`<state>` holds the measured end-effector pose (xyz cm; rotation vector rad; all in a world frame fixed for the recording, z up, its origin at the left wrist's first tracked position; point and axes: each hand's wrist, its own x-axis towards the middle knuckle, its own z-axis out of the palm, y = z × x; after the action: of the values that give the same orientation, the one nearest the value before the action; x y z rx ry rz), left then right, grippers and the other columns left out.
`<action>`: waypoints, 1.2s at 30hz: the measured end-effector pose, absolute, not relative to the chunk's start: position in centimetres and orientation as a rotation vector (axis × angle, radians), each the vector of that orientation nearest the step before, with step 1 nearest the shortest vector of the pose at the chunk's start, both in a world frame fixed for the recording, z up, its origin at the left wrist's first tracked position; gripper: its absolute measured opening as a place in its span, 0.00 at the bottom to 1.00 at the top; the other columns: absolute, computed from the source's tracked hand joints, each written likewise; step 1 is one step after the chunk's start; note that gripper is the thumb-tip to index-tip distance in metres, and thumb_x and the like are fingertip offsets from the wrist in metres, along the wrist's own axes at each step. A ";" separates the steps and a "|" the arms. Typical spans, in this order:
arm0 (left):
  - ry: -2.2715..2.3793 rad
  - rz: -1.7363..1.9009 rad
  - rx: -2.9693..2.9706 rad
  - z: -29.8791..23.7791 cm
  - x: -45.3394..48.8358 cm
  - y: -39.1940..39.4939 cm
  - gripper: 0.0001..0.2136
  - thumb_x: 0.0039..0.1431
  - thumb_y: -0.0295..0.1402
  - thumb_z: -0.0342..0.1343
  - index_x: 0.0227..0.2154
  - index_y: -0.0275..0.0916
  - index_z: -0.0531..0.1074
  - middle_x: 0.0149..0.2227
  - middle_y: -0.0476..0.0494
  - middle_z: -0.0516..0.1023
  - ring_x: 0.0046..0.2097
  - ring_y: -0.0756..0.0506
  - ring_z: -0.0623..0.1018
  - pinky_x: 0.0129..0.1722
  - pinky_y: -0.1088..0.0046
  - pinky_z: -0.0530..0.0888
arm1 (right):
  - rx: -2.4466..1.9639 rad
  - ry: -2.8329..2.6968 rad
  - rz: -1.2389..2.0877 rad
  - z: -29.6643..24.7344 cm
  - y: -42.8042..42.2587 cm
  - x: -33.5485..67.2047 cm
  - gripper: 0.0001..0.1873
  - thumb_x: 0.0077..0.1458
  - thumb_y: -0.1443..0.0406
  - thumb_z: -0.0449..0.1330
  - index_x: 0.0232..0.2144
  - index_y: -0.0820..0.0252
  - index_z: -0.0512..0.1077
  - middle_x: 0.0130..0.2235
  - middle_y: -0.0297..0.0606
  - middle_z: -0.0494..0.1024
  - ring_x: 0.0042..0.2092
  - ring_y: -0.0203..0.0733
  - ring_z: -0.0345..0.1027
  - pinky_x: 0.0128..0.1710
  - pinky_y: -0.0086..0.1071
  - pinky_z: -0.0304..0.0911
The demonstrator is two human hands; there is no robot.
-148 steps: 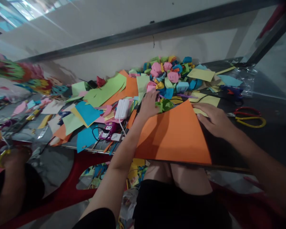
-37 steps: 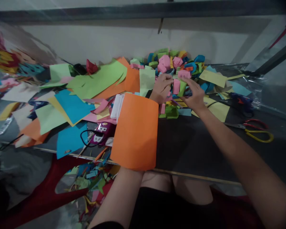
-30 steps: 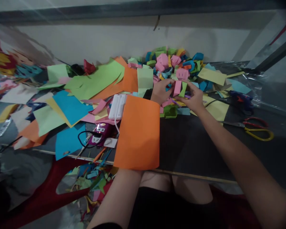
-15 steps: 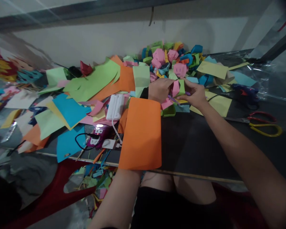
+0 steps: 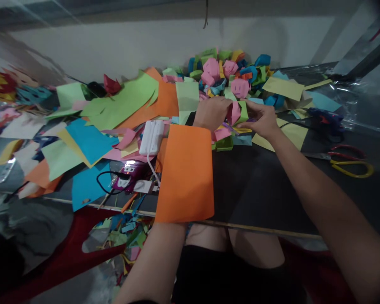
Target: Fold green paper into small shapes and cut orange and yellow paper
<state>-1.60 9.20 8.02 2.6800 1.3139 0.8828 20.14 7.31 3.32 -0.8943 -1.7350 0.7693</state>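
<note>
Between my hands is a small folded paper piece (image 5: 237,112), pink on its left side and light green on its right. My left hand (image 5: 213,112) is closed on the pink side, its fingertips partly hidden. The fingers of my right hand (image 5: 262,120) pinch the green side. Across my left forearm lies an orange paper sheet (image 5: 186,173). Just behind my hands sits a pink folded paper head (image 5: 240,88) with a drawn face. A green paper box shape (image 5: 224,143) rests below my left hand.
Folded paper shapes (image 5: 211,69) are heaped against the wall. Scissors (image 5: 348,158) with red and yellow handles lie at right, near a dark blue glue gun (image 5: 327,120). Left are a white power bank (image 5: 151,137), a purple device (image 5: 128,175) and loose paper sheets (image 5: 90,139).
The view has tilted slightly, so the table appears a little higher. Both hands keep hold of the pink and green piece, which shows slightly turned.
</note>
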 end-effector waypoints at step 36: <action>1.610 1.228 2.148 9.1 -2.7 8.3 0.03 0.65 0.29 0.57 0.39 0.44 0.73 0.46 0.47 0.79 0.49 0.42 0.76 0.54 0.59 0.70 | -0.965 -1.774 0.493 5.0 7.1 20.8 0.45 0.47 0.38 0.69 0.61 0.53 0.72 0.54 0.43 0.82 0.55 0.59 0.76 0.53 0.53 0.75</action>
<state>-2.69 8.29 9.08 2.1484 1.6104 1.2276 20.81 7.15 5.02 -0.9654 -1.7739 0.4934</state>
